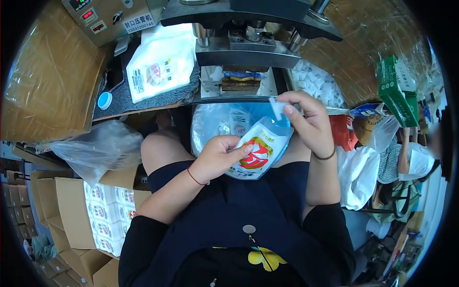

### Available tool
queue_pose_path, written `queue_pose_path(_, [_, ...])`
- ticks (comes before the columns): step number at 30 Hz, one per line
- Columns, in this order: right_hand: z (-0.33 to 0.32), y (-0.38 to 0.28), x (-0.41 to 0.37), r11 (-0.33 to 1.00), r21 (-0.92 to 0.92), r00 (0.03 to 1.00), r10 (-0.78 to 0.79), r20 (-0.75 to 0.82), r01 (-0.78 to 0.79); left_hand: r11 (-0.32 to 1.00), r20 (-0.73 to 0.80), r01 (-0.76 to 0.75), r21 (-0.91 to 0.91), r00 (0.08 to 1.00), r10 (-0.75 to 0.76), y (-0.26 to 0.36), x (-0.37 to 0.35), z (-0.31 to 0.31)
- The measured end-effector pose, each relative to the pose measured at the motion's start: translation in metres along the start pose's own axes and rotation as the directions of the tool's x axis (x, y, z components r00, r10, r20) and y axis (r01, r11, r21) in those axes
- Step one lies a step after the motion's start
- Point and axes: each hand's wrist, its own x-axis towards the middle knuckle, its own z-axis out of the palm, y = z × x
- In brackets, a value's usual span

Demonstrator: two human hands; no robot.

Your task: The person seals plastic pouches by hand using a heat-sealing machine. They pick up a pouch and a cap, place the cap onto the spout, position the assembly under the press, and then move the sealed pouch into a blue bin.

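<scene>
My left hand [216,155] is closed on the lower left edge of a printed pouch [256,154], white with a red and yellow design. The pouch tilts over my lap with its clear top toward the press. My right hand [311,119] pinches a small white plastic spout [278,108] just above the pouch's top end. Whether spout and pouch touch is hard to make out. Below the press hangs a clear plastic bag [203,126] with more printed pouches inside, partly behind my left hand.
Ahead stands a metal press [248,57] with its control box [107,21]. Flat pouches [160,69] are stacked on a dark mat, near a blue cap [104,100]. White plastic pieces [318,83] fill a bin at right. An open carton [74,210] holds packed pouches. Another person's arm [405,152] shows far right.
</scene>
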Motion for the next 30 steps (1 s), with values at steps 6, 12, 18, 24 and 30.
queue_pose_path(6, [-0.004, 0.007, 0.009, 0.946, -0.304, 0.976, -0.046, 0.213, 0.111, 0.966, 0.056, 0.074, -0.246, 0.997, -0.062, 0.000, 0.004, 0.005])
queue_pose_path(12, [-0.019, 0.031, 0.020, 0.760, -0.645, 0.996, -0.084, 0.020, 0.077, 0.912, 0.127, 0.155, -0.380, 0.985, -0.114, -0.019, 0.018, -0.009])
queue_pose_path(18, [-0.066, 0.105, 0.023, 0.574, -0.805, 0.961, 0.274, 0.020, -0.147, 0.869, -0.054, 0.073, -0.490, 0.992, -0.114, 0.005, 0.046, -0.044])
queue_pose_path(24, [-0.060, 0.125, 0.019, 0.656, -0.736, 0.982, 0.175, -0.067, -0.167, 0.870, -0.093, 0.029, -0.493, 0.992, -0.086, 0.008, 0.067, -0.060])
queue_pose_path(30, [-0.053, 0.140, 0.014, 0.533, -0.822, 0.961, 0.269, -0.060, -0.201, 0.883, -0.540, -0.341, 0.322, 0.700, 0.467, 0.016, 0.048, -0.107])
